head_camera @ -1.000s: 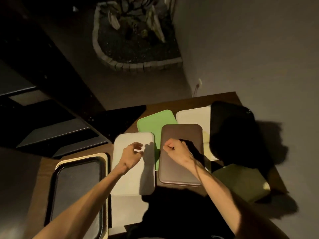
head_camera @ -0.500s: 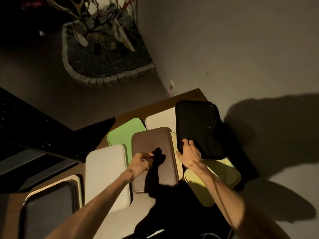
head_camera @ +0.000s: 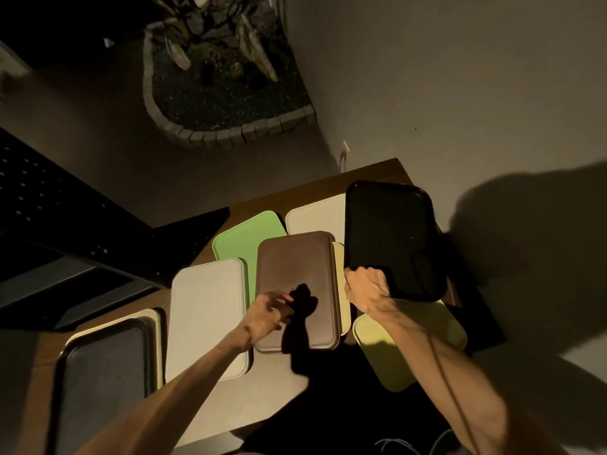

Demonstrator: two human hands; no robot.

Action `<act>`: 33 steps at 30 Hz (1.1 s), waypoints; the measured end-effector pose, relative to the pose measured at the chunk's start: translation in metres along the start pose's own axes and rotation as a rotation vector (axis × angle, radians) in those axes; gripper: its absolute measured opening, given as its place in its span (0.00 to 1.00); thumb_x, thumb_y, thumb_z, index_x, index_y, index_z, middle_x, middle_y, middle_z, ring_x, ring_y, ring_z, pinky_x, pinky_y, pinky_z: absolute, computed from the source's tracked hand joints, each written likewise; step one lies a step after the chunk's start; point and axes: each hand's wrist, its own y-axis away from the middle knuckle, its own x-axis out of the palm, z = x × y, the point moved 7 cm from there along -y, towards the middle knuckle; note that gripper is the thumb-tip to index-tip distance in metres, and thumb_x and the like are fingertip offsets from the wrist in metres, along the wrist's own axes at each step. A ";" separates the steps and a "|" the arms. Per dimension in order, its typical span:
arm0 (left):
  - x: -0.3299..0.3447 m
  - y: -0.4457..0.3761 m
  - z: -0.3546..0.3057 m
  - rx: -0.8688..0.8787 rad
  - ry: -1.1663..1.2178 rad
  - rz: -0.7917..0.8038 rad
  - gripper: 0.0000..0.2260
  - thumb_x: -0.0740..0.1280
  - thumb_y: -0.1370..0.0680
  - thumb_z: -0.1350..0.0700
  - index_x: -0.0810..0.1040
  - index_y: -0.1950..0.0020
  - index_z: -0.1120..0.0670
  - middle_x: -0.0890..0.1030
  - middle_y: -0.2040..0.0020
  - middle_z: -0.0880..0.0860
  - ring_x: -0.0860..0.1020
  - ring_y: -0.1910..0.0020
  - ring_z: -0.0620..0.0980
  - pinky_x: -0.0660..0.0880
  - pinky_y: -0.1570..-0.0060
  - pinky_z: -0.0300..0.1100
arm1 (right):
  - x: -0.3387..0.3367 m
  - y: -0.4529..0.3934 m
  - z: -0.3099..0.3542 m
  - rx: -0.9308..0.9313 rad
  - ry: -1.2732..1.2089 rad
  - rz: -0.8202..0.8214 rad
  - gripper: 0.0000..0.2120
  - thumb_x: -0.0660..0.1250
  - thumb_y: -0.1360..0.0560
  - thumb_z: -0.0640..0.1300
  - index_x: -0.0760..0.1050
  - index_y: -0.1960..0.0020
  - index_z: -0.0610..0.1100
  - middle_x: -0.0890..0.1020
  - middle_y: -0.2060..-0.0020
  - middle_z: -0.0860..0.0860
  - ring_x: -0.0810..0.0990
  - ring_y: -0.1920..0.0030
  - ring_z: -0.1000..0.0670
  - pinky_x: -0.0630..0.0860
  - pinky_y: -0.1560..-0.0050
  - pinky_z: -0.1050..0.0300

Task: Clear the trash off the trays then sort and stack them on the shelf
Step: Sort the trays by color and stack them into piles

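Over the wooden tabletop (head_camera: 377, 172), the left hand (head_camera: 267, 311) hovered loosely curled and empty above the brown rectangular plastic tray (head_camera: 297, 284), while the right hand (head_camera: 366, 289) gripped the near edge of the black rectangular tray (head_camera: 391, 234) farther back.

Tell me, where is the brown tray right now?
In the head view the brown tray lies in the middle of the spread, between the white tray on its left and the black tray gripped by the right hand. The left hand hovers above its near end.
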 end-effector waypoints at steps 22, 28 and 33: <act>0.001 -0.023 -0.108 0.012 0.738 -0.147 0.11 0.60 0.28 0.75 0.77 0.61 0.63 0.77 0.64 0.58 0.78 0.64 0.53 0.81 0.68 0.42 | -0.146 0.058 0.057 -0.326 -0.170 -0.313 0.09 0.63 0.23 0.48 0.75 0.43 0.48 0.84 0.57 0.48 0.83 0.58 0.41 0.69 0.62 0.52; -0.069 0.007 -0.087 0.122 0.768 -0.116 0.20 0.60 0.29 0.78 0.82 0.47 0.60 0.83 0.51 0.59 0.81 0.51 0.57 0.81 0.55 0.46 | -0.191 0.036 0.049 -0.291 -0.488 -0.310 0.18 0.63 0.26 0.68 0.79 0.52 0.55 0.79 0.64 0.57 0.75 0.58 0.57 0.70 0.60 0.59; -0.128 0.028 -0.035 0.117 0.786 -0.116 0.22 0.62 0.27 0.75 0.80 0.38 0.59 0.83 0.42 0.60 0.79 0.41 0.61 0.78 0.45 0.51 | -0.195 -0.003 0.016 0.091 -0.521 -0.470 0.28 0.68 0.25 0.58 0.69 0.30 0.46 0.72 0.38 0.45 0.71 0.39 0.45 0.74 0.41 0.50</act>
